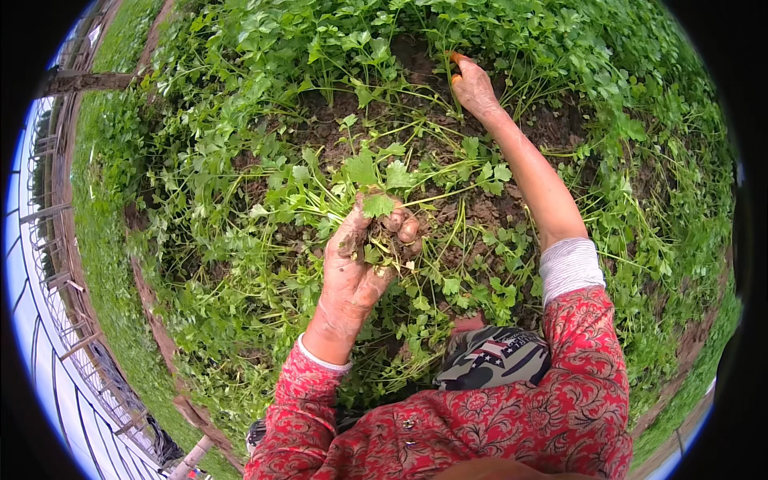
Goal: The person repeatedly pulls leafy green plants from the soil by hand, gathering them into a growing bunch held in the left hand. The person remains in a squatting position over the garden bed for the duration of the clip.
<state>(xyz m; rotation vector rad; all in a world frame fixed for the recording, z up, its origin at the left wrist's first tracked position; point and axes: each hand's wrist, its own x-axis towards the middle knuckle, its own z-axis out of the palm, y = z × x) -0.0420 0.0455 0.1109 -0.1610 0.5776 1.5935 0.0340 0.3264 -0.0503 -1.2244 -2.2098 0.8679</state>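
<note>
Near the middle of the head view, my left hand (360, 252) is closed around a small bunch of leafy green plants (363, 171), which look like celery or a similar herb. Soil and roots cling to its base at my muddy fingers. My right hand (471, 87) reaches to the upper right, with orange coverings on some fingertips. Its fingers are at the thin stems of a standing plant (450, 66) at the edge of the dense growth. Whether they grip these stems cannot be told, as leaves partly hide them.
Dense standing greens (576, 42) fill the top. Brown soil (480, 207) with loose and flattened stalks lies around my hands. My knee in camouflage cloth (498, 360) is at the lower right. A wooden post (90, 82) and a greenhouse frame stand at the left.
</note>
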